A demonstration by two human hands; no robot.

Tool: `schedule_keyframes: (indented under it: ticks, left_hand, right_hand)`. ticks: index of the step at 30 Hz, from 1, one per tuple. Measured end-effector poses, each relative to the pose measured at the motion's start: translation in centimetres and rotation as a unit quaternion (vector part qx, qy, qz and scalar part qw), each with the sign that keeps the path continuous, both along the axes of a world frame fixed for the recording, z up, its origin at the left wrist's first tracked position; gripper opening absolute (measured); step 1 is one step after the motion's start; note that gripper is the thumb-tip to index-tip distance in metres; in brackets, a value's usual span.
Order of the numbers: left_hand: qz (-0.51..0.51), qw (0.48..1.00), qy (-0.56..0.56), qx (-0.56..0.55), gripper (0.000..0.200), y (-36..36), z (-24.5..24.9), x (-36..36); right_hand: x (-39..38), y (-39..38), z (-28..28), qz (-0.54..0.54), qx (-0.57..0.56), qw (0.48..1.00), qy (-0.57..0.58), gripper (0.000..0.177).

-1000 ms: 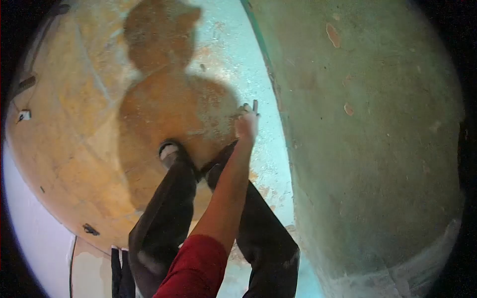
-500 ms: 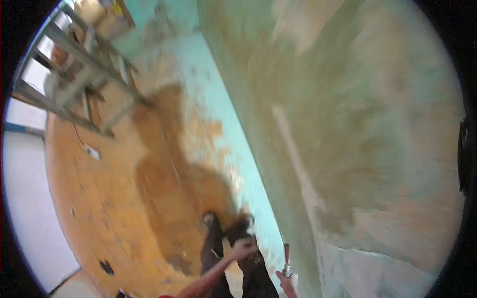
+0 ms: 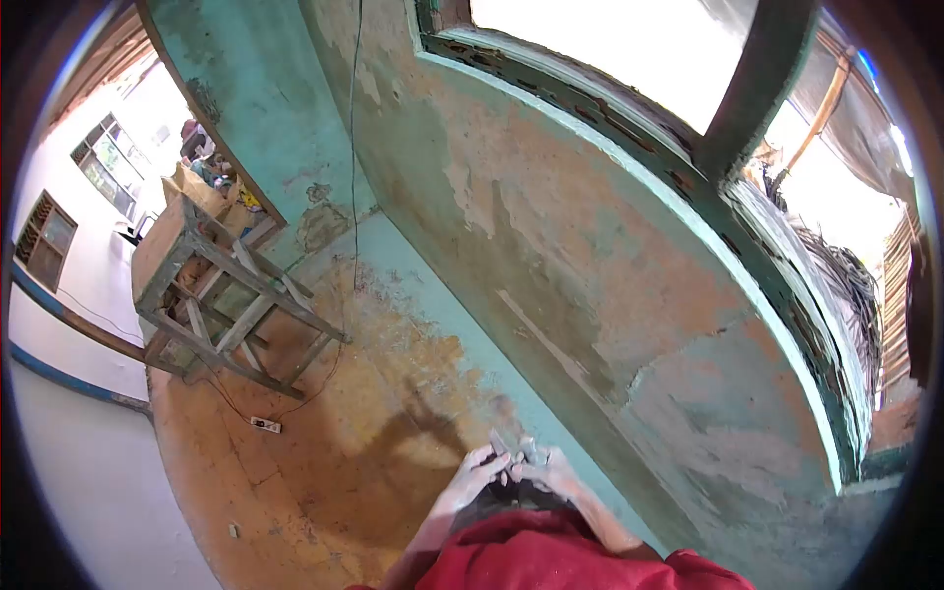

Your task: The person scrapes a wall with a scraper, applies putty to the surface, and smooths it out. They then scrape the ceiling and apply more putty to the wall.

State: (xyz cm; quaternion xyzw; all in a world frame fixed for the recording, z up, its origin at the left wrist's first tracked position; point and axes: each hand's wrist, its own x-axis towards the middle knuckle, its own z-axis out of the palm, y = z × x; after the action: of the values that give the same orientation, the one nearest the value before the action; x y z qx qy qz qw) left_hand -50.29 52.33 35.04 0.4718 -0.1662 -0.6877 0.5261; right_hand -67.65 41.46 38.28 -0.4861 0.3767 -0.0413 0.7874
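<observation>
My left hand point(image 3: 474, 478) and my right hand point(image 3: 555, 474) are close together in front of the red shirt point(image 3: 531, 553). The right hand is closed around a small hand tool point(image 3: 533, 452) with a greyish part; its exact kind is unclear. My left hand is closed at the tool's left side, fingers bent near a thin, pale flat piece point(image 3: 499, 442). Whether that piece belongs to the tool cannot be told. The fingertips of both hands nearly meet.
A worn wooden stool-like frame point(image 3: 246, 303) stands on the stained orange floor point(image 3: 324, 462). Near it lies a white power strip point(image 3: 265, 425) with a cord. Along the right runs a patchy green wall point(image 3: 560, 246) beneath a window frame point(image 3: 610, 113). A doorway is at upper left.
The view has swung up, bringing the window and doorway into sight. My hands, earlier apart with the tool in the right one, are now together in front of the shirt.
</observation>
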Motion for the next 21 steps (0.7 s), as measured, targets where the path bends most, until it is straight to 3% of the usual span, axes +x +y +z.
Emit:
schedule_keyframes:
  ticks: [1, 3, 4, 5, 6, 7, 8, 9, 11, 12, 15, 19, 21]
  left_hand:
    - [-0.003, 1.000, 0.015, -0.003, 0.019, -0.2, 0.9, 0.2]
    - [-0.006, 0.999, 0.035, 0.005, 0.019, -0.7, 0.5, 0.3]
    - [0.059, 0.986, -0.155, -0.029, 0.017, -1.1, 0.6, -0.5]
    - [0.122, 0.931, -0.338, -0.064, 0.016, -1.6, 0.8, -0.9]
    - [0.118, 0.932, -0.337, -0.065, 0.016, -2.3, 2.7, -1.1]
    - [0.193, 0.827, -0.509, -0.137, 0.019, -2.9, 6.0, -1.2]
    - [0.257, 0.681, -0.655, -0.202, 0.023, -3.3, 7.8, -1.1]
    - [0.250, 0.686, -0.653, -0.201, 0.023, -3.2, 7.5, -0.4]
    - [0.005, 0.693, -0.605, -0.391, 0.026, -2.7, 5.9, 1.2]
    - [-0.055, 0.724, -0.581, -0.368, 0.025, -2.0, 5.6, 1.0]
    - [-0.012, 0.755, -0.552, -0.355, 0.028, -1.5, 6.4, -0.1]
    - [0.011, 0.754, -0.572, -0.324, 0.026, -1.2, 5.2, -1.1]
    - [-0.041, 0.716, -0.629, -0.299, 0.019, -1.4, 5.6, -1.3]
  right_hand:
    - [0.0, 0.0, 0.7, -0.015, 0.046, 0.999, 0.008, 0.018]
    - [0.3, -0.1, 1.1, -0.054, 0.027, 0.998, 0.020, 0.017]
    - [0.4, 0.3, 0.8, -0.091, 0.009, 0.995, 0.034, 0.017]
    - [0.5, 0.5, -0.1, -0.095, 0.011, 0.995, 0.035, 0.017]
    - [0.7, 0.5, -1.4, -0.121, -0.076, 0.989, 0.022, 0.015]
    - [0.7, 0.7, -1.9, -0.147, -0.163, 0.976, 0.010, 0.013]
    - [0.9, 0.5, 1.5, -0.134, -0.126, 0.979, 0.091, 0.013]
    - [1.2, 0.4, 2.4, -0.139, -0.120, 0.978, 0.096, 0.013]
    - [1.3, 0.3, 3.4, -0.133, -0.072, 0.984, 0.096, 0.016]
    - [1.4, 0.1, 2.8, -0.142, -0.080, 0.983, 0.080, 0.018]
    - [1.2, -0.8, 2.3, -0.173, -0.024, 0.983, 0.053, 0.017]
    - [0.6, -0.8, 3.1, -0.168, 0.015, 0.985, 0.046, 0.012]
    - [0.1, -0.6, 3.0, -0.182, 0.020, 0.982, 0.051, 0.011]
